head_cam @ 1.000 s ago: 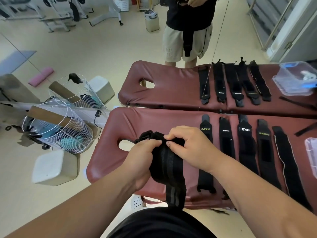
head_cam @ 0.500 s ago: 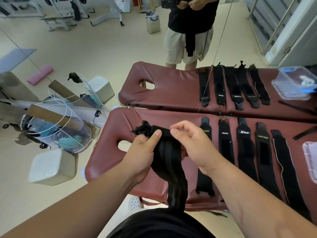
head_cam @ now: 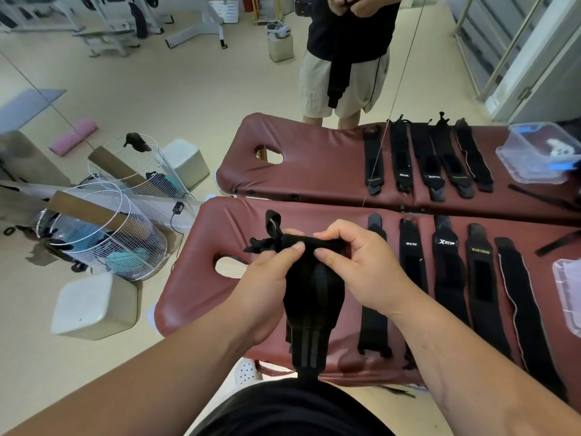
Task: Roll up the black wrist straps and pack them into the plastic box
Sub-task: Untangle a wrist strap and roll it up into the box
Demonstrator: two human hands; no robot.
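I hold one black wrist strap with grey stripes above the maroon massage table. My left hand pinches its upper left edge and my right hand pinches its upper right edge. The strap's top is folded over between my thumbs, its loop end sticks out to the left, and its tail hangs down toward my waist. Several more black straps lie flat side by side on the table to the right. A clear plastic box shows partly at the right edge.
A wall mirror behind the table reflects the table, the straps, a clear box with a blue clip and a person in a black shirt. A white wire basket and a pale cube stool stand on the floor at left.
The strap's top edge has been turned over and now stretches flatter between both thumbs. My hands have moved slightly apart and both pinch the folded top.
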